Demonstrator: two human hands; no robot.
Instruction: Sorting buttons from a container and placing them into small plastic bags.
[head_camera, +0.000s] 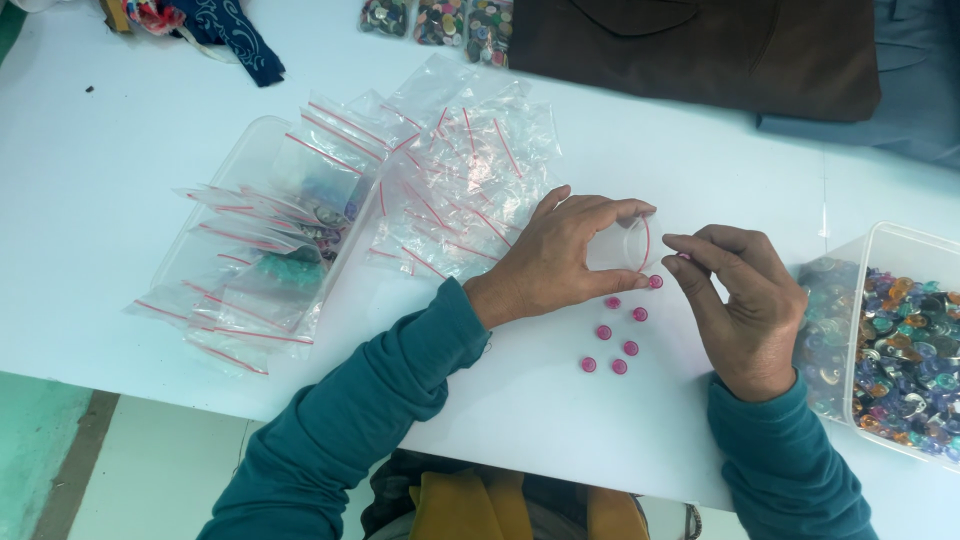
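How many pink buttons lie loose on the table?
7 pink buttons lie on the white table between the hands: one by the left thumb, six clustered below. Fingers may hide more.

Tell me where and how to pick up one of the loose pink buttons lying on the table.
Pinch a pink button across its round rim with thumb and fingertip, coming straight down from above. It lies flat on the white table, so only its edge offers grip. Those nearest the person lie clear of both hands.

left hand (560, 255): fingers curled, pinching | right hand (740, 300): fingertips pinched, raised
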